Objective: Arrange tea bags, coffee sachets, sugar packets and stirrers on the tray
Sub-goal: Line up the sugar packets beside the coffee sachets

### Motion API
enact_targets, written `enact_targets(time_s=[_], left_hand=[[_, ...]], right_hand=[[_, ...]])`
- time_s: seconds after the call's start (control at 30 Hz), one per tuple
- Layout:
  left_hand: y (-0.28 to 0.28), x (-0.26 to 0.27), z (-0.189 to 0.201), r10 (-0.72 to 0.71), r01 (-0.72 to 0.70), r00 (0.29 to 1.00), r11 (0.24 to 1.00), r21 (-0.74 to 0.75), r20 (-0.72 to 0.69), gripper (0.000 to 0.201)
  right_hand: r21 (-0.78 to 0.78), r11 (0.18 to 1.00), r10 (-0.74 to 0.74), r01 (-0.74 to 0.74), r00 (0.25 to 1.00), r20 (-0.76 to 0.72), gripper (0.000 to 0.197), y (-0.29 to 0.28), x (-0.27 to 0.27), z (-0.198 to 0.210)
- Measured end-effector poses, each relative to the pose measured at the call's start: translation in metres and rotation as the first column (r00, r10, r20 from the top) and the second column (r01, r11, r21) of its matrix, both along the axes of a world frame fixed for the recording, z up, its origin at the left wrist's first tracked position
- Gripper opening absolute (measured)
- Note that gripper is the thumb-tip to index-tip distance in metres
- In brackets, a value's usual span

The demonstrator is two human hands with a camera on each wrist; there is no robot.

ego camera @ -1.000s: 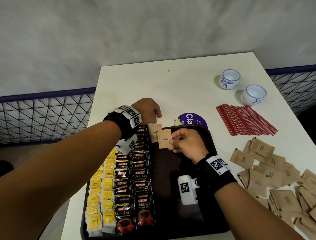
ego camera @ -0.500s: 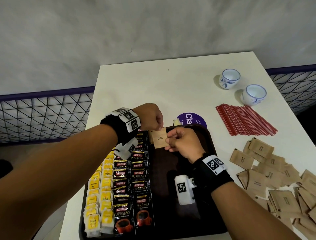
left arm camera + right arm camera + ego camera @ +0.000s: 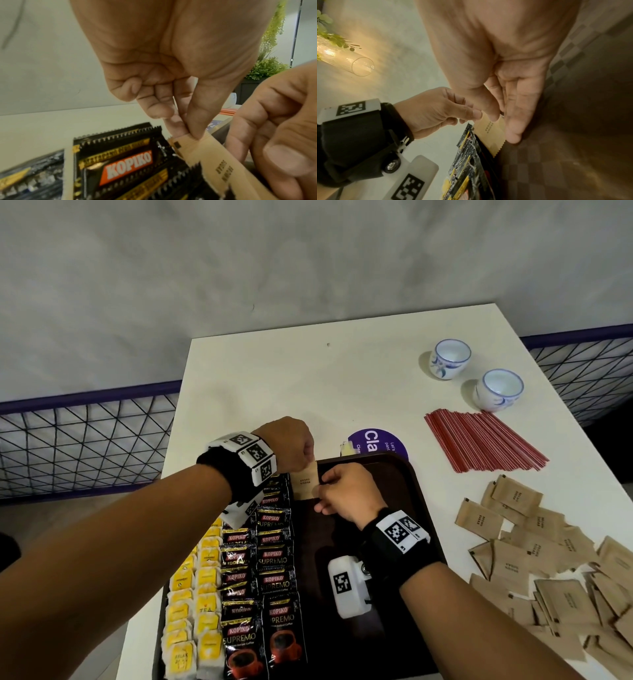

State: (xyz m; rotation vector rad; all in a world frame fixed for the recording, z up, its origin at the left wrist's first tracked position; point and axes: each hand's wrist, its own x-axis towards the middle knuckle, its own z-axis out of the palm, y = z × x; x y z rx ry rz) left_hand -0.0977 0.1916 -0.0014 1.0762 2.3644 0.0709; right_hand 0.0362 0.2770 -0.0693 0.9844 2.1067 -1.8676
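Note:
A dark tray [image 3: 416, 494] lies on the white table. Yellow tea bags [image 3: 193, 607] fill its left columns, and black Kopiko coffee sachets [image 3: 274, 559] [image 3: 123, 166] lie beside them. At the tray's far end both hands hold a brown sugar packet [image 3: 304, 482] [image 3: 214, 163] [image 3: 489, 129] next to the top sachets. My left hand [image 3: 310, 465] [image 3: 190, 135] pinches its top corner between thumb and forefinger. My right hand [image 3: 322, 487] [image 3: 500, 119] pinches its right edge. Whether a second packet lies behind it I cannot tell.
Loose brown sugar packets [image 3: 548, 559] lie heaped on the table right of the tray. A fan of red stirrers [image 3: 479, 443] lies beyond them, with two white and blue cups [image 3: 448, 359] [image 3: 501, 390] further back. A purple sticker [image 3: 376, 441] shows at the tray's far edge.
A second ago each hand held its own packet, slightly apart. The right hand has moved left until the packets overlap, and both hands have come down beside the top coffee sachets.

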Motion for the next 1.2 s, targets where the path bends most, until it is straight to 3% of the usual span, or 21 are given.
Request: enact_targets(time_s=[0.17, 0.33, 0.5, 0.6, 0.67, 0.77, 0.93, 1.1, 1.2], left_hand=[[-0.001, 0.001, -0.004, 0.027, -0.027, 0.999, 1.000, -0.014, -0.019, 0.015], [0.000, 0.002, -0.007, 0.030, -0.031, 0.998, 0.999, -0.019, -0.050, 0.014], [0.001, 0.002, -0.010, 0.011, -0.014, 0.997, 0.999, -0.034, -0.074, 0.015], [0.001, 0.003, -0.009, 0.008, -0.009, 0.997, 1.000, -0.019, -0.082, 0.011], [-0.003, 0.004, -0.004, 0.014, -0.014, 0.995, 1.000, 0.002, -0.094, 0.009], [-0.007, 0.009, 0.007, 0.029, -0.022, 0.994, 0.997, 0.069, -0.107, 0.009], [0.013, 0.042, 0.021, 0.041, -0.022, 0.995, 0.978, 0.205, -0.088, 0.008], [0.048, 0.082, 0.019, -0.013, 0.026, 0.999, 0.966, 0.258, -0.052, 0.008], [0.060, 0.099, 0.013, -0.022, 0.034, 0.999, 0.967, 0.251, -0.048, 0.008]], right_hand=[[-0.061, 0.997, -0.044, 0.044, 0.999, -0.008, 0.009, -0.006, -0.001, 0.001], [-0.058, 0.998, -0.017, 0.016, 0.999, -0.028, 0.016, -0.009, 0.001, 0.004], [-0.034, 0.999, 0.005, -0.006, 1.000, -0.022, 0.010, -0.004, 0.011, 0.016], [-0.028, 0.995, -0.094, 0.093, 0.994, -0.055, 0.009, 0.023, 0.037, 0.036], [0.066, 0.975, -0.206, 0.213, 0.974, -0.098, 0.008, 0.056, 0.067, 0.049], [0.426, 0.858, -0.273, 0.288, 0.957, -0.097, 0.012, 0.119, 0.119, 0.065], [0.660, 0.746, -0.245, 0.092, 0.959, 0.144, 0.041, 0.185, 0.170, 0.058], [0.727, 0.657, -0.117, -0.200, 0.925, 0.361, 0.044, 0.191, 0.167, 0.026], [0.719, 0.653, -0.122, -0.235, 0.905, 0.407, 0.043, 0.192, 0.164, 0.021]])
